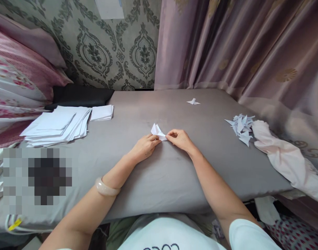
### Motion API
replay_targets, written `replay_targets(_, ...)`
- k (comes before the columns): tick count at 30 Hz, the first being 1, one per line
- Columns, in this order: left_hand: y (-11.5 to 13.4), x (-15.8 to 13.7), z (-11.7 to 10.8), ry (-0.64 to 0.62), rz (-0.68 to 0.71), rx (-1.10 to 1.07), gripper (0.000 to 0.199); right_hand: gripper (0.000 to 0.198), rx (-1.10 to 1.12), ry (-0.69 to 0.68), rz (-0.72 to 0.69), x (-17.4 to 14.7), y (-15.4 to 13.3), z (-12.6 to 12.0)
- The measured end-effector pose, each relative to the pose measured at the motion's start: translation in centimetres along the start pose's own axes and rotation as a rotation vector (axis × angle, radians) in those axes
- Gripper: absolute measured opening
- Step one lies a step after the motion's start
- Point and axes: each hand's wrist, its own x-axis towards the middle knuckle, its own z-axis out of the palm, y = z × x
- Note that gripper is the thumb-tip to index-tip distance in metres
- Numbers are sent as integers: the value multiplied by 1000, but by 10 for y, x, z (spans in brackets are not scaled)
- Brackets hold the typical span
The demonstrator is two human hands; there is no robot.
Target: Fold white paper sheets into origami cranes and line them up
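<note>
A small piece of folded white paper point(157, 131) is held between my two hands over the middle of the grey-covered table point(159, 180). My left hand point(145, 146) pinches its lower left edge, and a pale bangle circles that wrist. On the other side, the fingertips of my right hand point(181, 139) are closed on the paper's right tip. Two pointed flaps stand up from the paper's upper left. Parts of the lower edge are hidden by my fingers.
Stacked white sheets point(62, 123) and a smaller paper pile point(102, 113) lie at the left, before a black cushion point(80, 95). One folded paper piece point(193, 101) lies at the back; a heap of folded pieces point(241, 125) is at right beside pale cloth point(281, 149).
</note>
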Motion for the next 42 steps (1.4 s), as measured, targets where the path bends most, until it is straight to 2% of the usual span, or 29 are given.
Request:
replay_targets(9,1,1,-2,-14,-1,22,36,16,25,30,5,2,5,6)
replay_targets(12,1,1,-1,-14,0,17,37,20,19,23,11,1,4,6)
replay_targets(18,0,1,-1,-19,-8,-5,40,27,-33,3,5,0,2,5)
replay_targets(26,3,5,-1,-97,-46,55,48,32,-129,-10,-23,-4,-8,2)
replay_targets(32,4,7,1,-107,-56,96,54,28,-169,-6,-34,-6,-12,1)
replay_targets(38,4,3,0,-7,-29,17,39,26,-192,42,-6,-7,-11,5)
replay_targets(42,2,4,-3,265,-129,19,34,28,-166,35,-52,-8,-13,5)
